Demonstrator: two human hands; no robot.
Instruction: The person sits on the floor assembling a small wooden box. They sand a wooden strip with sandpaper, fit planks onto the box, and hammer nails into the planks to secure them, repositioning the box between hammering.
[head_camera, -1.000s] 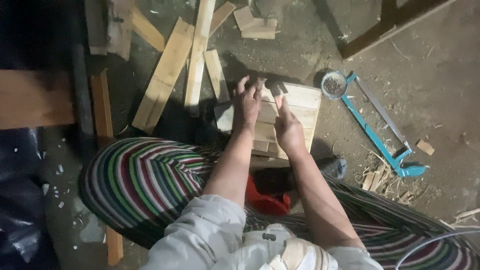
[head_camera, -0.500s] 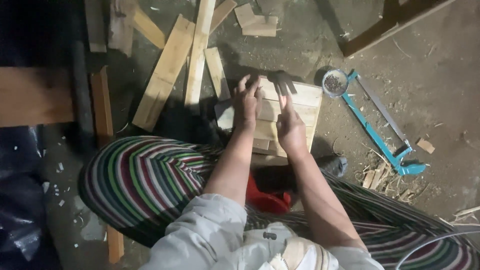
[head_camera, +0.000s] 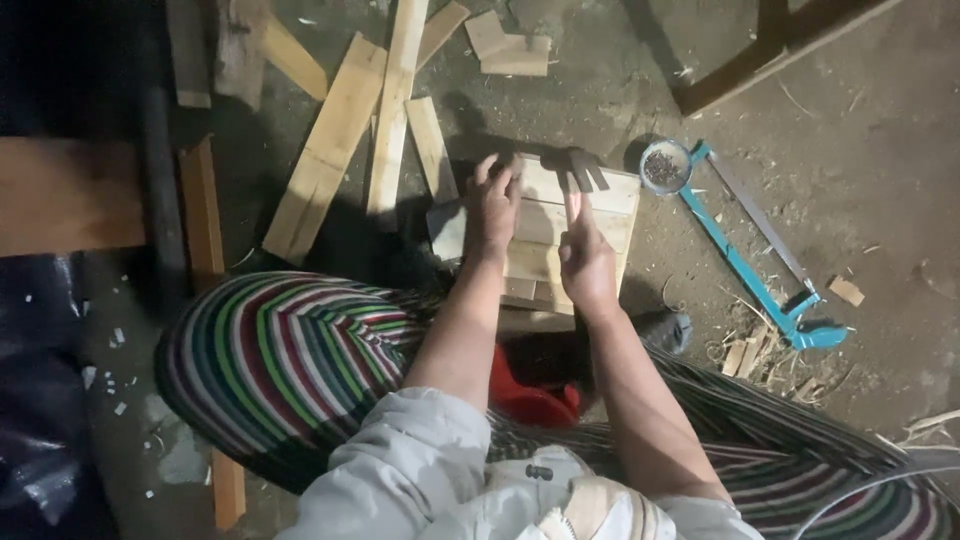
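Observation:
A small panel of pale wooden slats (head_camera: 610, 215) lies on the dirt floor in front of my knees. My left hand (head_camera: 492, 208) rests flat on its left part, fingers spread toward the far edge. My right hand (head_camera: 588, 258) lies on the middle of the panel with its fingers stretched out straight, nothing gripped in it. Finger shadows fall on the panel's far edge. My legs in striped trousers (head_camera: 290, 360) frame the panel on both sides.
Loose planks (head_camera: 330, 150) and offcuts (head_camera: 510, 50) lie at the far left. A blue hacksaw (head_camera: 750, 265) and a small round tin of nails (head_camera: 665, 165) lie right of the panel. A wooden frame (head_camera: 770, 60) stands far right; a red object (head_camera: 530, 400) sits between my legs.
My right hand has uncurled and its fingers now point straight ahead on the panel. My left hand has barely shifted.

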